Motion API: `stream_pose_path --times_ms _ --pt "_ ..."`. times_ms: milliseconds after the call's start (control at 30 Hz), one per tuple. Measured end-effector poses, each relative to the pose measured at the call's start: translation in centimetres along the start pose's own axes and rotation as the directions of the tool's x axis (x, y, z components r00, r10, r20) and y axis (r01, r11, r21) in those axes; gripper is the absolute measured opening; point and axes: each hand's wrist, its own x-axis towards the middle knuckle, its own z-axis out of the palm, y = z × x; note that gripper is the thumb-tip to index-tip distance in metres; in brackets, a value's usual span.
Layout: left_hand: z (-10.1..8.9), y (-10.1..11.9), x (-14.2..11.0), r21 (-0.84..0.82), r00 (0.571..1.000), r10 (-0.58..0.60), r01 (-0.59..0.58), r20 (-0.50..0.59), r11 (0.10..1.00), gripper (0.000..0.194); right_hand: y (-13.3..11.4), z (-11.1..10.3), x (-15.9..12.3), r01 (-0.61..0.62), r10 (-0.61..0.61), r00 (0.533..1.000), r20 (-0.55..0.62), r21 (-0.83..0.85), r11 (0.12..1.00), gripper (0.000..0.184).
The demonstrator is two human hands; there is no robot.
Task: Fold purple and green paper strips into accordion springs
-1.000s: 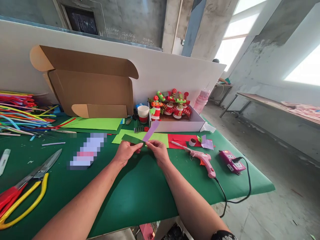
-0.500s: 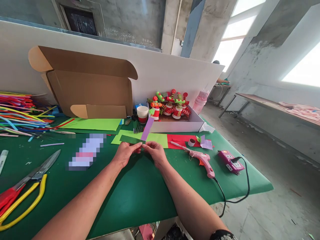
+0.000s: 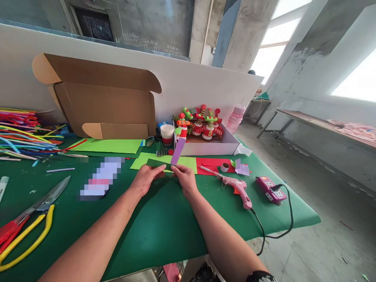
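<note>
My left hand (image 3: pixel 147 178) pinches a dark green paper strip (image 3: pixel 158 163) between thumb and fingers. Close beside it, my right hand (image 3: pixel 185 178) is closed at the corner where the green strip meets a purple paper strip (image 3: pixel 178 152). The purple strip stands up at an angle from that joint. Behind the hands lie a light green paper sheet (image 3: pixel 140 162) and a red paper piece (image 3: pixel 202 166). A pink glue gun (image 3: pixel 239 188) rests to the right of my right hand, its nozzle pointing left.
Large scissors (image 3: pixel 44 209) lie at the left, near a heap of pipe cleaners (image 3: pixel 20 135). A cardboard box (image 3: pixel 108 103) stands open behind. Paper cups (image 3: pixel 167 134) and a white box (image 3: pixel 205 148) of red-green figures sit further back. A corded purple device (image 3: pixel 270 190) is at right.
Both hands stay close together over the table. The purple strip first swung a little left and down, then back to the right. My left fingers have drawn slightly apart from my right.
</note>
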Motion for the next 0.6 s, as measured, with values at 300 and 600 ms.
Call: stream_pose_path --times_ms 300,600 --pt "-1.9 2.4 0.1 0.646 0.841 0.529 -0.469 0.116 0.603 0.026 0.6 0.4 -0.1 -0.121 0.117 0.987 0.111 0.031 0.992 0.037" --pt "-1.3 1.6 -0.3 0.527 0.959 0.262 -0.279 0.109 0.803 0.03 0.9 0.8 -0.5 -0.113 0.112 0.978 0.178 -0.003 0.994 0.036"
